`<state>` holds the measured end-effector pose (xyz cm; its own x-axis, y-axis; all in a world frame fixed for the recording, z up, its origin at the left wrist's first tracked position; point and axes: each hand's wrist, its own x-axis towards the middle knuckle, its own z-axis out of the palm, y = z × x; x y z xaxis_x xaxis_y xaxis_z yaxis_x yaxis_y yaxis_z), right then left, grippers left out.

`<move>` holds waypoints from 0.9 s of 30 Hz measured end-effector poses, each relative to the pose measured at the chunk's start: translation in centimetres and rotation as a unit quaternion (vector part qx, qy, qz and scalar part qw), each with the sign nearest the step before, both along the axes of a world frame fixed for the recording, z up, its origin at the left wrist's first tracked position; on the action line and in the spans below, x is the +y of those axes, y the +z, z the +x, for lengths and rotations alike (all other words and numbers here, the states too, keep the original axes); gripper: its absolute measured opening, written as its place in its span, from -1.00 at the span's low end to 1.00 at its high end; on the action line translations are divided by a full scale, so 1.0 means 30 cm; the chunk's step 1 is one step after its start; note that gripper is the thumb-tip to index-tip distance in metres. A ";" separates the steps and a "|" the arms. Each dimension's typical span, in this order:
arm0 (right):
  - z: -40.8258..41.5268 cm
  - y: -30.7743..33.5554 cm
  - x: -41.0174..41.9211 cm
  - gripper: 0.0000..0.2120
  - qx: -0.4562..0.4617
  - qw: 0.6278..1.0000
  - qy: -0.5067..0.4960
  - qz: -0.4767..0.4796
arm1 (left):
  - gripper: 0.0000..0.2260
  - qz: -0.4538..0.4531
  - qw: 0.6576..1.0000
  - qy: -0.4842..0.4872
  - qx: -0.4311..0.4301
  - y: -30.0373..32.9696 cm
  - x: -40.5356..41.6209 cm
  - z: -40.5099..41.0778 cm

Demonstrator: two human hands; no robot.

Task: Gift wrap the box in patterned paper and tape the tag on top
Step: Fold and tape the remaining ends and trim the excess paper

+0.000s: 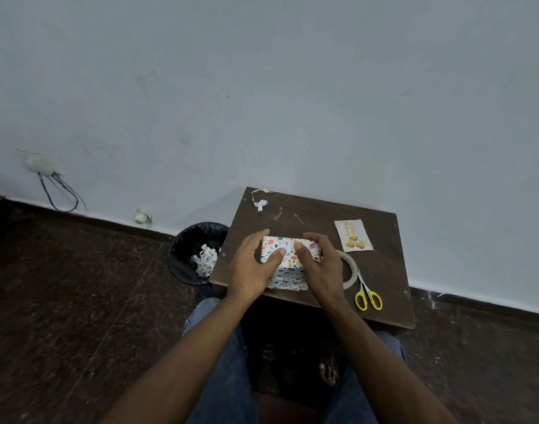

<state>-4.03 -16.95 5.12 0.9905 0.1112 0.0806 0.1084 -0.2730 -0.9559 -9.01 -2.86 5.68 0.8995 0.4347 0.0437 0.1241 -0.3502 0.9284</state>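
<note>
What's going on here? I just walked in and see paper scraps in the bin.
A person is gift wrapping a small box on a dark wooden table. Both the left hand and the right hand grip the box, pressing the patterned paper down over its top. A loose flap of paper lies toward the person. The tag, tape roll and yellow scissors lie untouched to the right. The tag is not yet on the box.
</note>
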 end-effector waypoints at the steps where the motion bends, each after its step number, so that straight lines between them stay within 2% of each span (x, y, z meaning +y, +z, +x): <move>1: -0.002 0.004 0.003 -0.84 0.018 1.000 -0.002 0.013 | -0.54 -0.047 0.999 -0.003 0.018 0.005 -0.012 -0.003; 6: -0.004 0.041 0.042 -0.74 0.089 0.994 -0.034 0.047 | -0.38 -0.094 0.995 -0.008 0.035 -0.006 -0.056 0.003; 11: -0.009 0.057 0.068 -0.60 0.092 0.992 -0.085 -0.014 | -0.54 -0.145 0.988 0.032 0.044 0.002 -0.079 0.022; 17: -0.011 0.057 0.079 -0.73 0.102 0.988 -0.117 0.026 | -0.87 -0.236 0.957 0.159 0.050 0.049 -0.118 0.089; 21: -0.010 0.050 0.086 -0.82 0.119 0.981 -0.137 0.070 | -0.83 -0.236 0.949 0.208 0.029 0.042 -0.136 0.110; 27: -0.014 0.049 0.100 -0.93 0.129 0.963 -0.175 0.159 | -0.82 -0.209 0.955 0.212 0.017 0.036 -0.133 0.098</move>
<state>-4.45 -13.96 6.58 0.9544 -0.2236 -0.1980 -0.1887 0.0623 -0.9801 -6.07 -6.86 6.75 0.6372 0.7325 -0.2395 0.2053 0.1382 0.9689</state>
